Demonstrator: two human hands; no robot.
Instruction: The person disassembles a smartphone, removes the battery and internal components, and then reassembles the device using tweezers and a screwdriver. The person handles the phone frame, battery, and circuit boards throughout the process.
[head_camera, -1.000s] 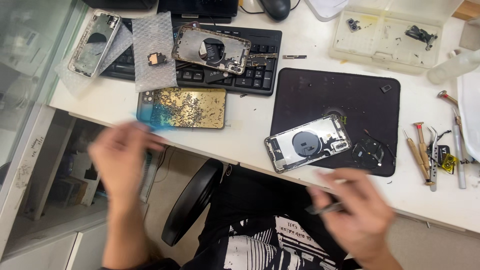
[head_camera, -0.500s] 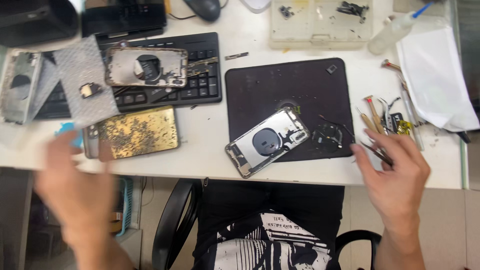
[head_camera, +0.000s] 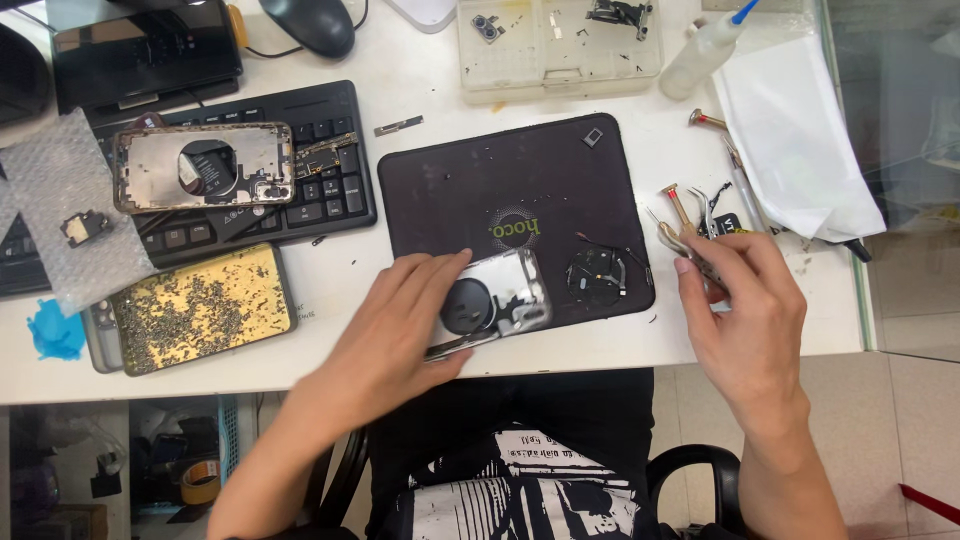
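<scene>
Head view: left hand (head_camera: 400, 320) lies flat, fingers spread, on the stripped phone shell (head_camera: 500, 300) at the dark mat's (head_camera: 480, 190) front edge, right hand (head_camera: 745, 300) pinches tweezers (head_camera: 672, 238) beside it, so the shell looks gutted, reassembly not begun.

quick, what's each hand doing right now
Left hand: open, fingers spread flat on the silver phone housing on the dark mat.
Right hand: fingers closed on the tweezers among the tools beside the mat.
</scene>
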